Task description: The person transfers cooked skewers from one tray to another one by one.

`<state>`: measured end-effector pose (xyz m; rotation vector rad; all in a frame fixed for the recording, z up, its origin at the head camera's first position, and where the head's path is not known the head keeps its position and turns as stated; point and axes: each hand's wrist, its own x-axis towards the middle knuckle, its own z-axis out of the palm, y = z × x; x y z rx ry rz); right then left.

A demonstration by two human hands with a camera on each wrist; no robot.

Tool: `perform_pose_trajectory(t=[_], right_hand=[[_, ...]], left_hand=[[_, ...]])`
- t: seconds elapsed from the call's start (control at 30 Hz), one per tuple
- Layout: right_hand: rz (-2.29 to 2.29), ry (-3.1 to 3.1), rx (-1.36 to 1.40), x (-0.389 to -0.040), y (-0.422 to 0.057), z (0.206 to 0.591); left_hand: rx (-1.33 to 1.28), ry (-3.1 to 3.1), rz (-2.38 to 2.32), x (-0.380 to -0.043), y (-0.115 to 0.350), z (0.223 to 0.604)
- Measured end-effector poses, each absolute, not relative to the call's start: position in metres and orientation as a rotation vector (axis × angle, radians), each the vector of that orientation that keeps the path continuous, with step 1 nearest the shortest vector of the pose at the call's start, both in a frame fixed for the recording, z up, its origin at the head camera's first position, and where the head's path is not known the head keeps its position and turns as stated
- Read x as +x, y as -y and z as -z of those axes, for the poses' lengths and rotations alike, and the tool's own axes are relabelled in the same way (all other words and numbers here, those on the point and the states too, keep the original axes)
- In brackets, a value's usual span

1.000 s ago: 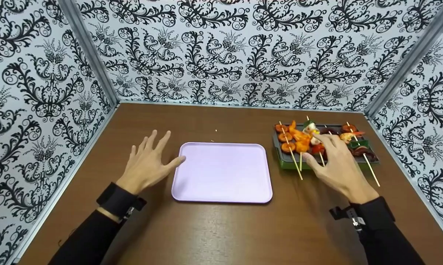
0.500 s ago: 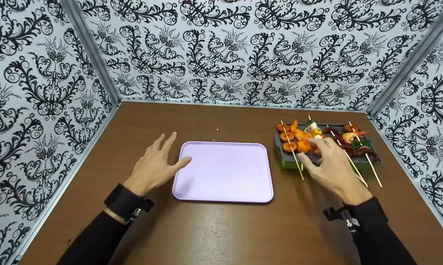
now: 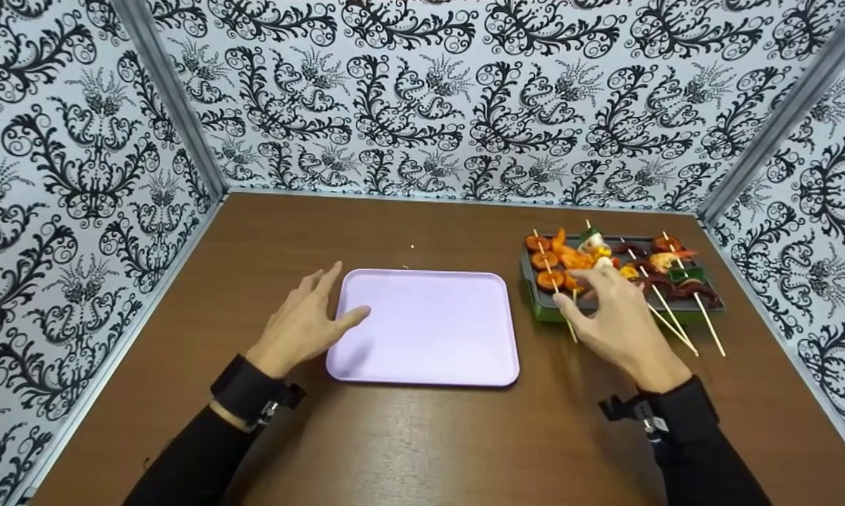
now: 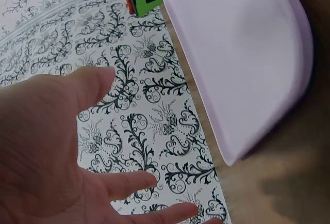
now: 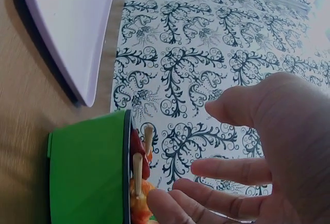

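Observation:
My left hand (image 3: 299,330), fingers spread and thumb out, hovers by the left edge of a pale purple tray (image 3: 426,330). It holds nothing; the left wrist view shows a gap between the hand and the tray. Above the front of a green box grill (image 5: 87,172) with a dark top hangs my right hand (image 3: 619,327), fingers loosely bent and thumb apart. Nothing is seen in its grasp. Several food skewers lie on the grill, including one with round orange slices (image 3: 550,281) at the left and one with a green piece (image 3: 688,275) at the right. The hand hides part of the middle ones.
The grill stands right of the tray on a brown wooden table (image 3: 422,443). Skewer sticks (image 3: 710,327) jut past its front edge. Patterned panels (image 3: 422,91) enclose the table at the back and both sides. Small light specks (image 3: 412,247) lie behind the tray.
My right hand has shifted left over the grill, uncovering sticks on its right. The left hand has moved a little right, toward the tray. The tray has stayed in place.

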<state>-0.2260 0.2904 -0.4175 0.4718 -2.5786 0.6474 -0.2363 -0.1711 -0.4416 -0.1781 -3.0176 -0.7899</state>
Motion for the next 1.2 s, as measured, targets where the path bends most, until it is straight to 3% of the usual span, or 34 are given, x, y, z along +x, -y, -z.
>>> perform_pose_trajectory(t=[1.2], right_hand=[[-0.567, 2.775, 0.286, -0.228, -0.271, 0.411]], left_hand=[[-0.032, 3.142, 0.819, -0.259, 0.143, 0.448]])
